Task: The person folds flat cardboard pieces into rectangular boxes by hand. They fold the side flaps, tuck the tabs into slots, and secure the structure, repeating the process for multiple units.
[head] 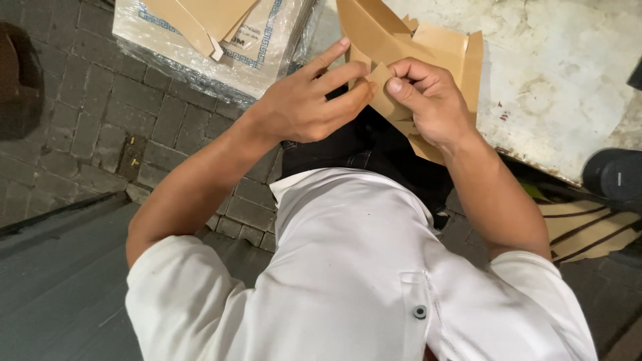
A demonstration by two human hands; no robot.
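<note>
Head camera looks steeply down, close over the white shirt [354,267]

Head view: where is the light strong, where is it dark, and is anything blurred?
Head view: bright light on the pale worn table top and white shirt; brick floor at left lies in shadow; glare on the plastic-wrapped package; left hand, right hand and brown card are fairly sharp.
</note>
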